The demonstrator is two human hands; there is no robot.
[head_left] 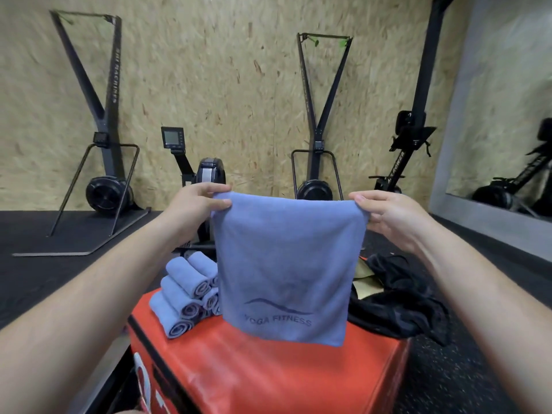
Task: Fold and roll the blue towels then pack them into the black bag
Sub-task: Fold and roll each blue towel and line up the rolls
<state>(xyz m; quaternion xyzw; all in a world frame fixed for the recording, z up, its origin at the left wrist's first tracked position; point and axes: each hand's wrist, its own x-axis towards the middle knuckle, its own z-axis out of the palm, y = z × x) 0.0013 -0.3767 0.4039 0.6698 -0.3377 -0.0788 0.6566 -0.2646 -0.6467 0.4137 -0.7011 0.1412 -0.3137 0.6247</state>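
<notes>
Head view: my left hand (197, 204) and right hand (388, 213) each pinch a top corner of a blue towel (283, 264). It hangs flat in the air above the red box (268, 372), print reading YOGA FITNESS. Rolled towels (185, 297) are stacked on the box's left side, and the black bag (397, 303) lies crumpled at its right edge. Dark rubber floor (44, 264), chipboard wall (239, 85) with ski machines (101, 115) against it, mirror (507, 100) at right.
</notes>
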